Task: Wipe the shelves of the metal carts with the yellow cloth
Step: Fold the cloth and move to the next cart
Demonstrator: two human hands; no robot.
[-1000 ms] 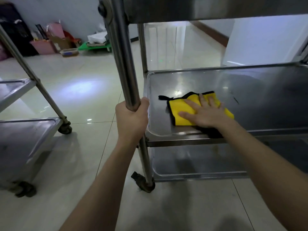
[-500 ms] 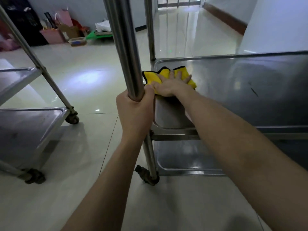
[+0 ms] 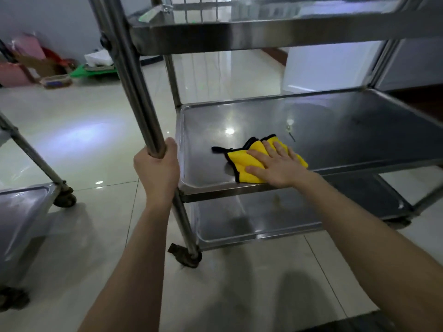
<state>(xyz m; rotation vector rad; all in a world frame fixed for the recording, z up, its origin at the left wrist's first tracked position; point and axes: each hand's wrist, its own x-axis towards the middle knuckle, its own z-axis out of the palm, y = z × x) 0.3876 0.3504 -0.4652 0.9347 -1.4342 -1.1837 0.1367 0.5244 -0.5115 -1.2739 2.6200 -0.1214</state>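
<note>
Half the yellow cloth (image 3: 237,164) lies under the flat right grip (image 3: 278,167).

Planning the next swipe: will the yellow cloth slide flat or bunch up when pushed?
Likely floppy: the yellow cloth lies folded and rumpled under the right hand. It probably slides easily on the glossy middle shelf, though its loose black-edged corner may bunch.
</note>
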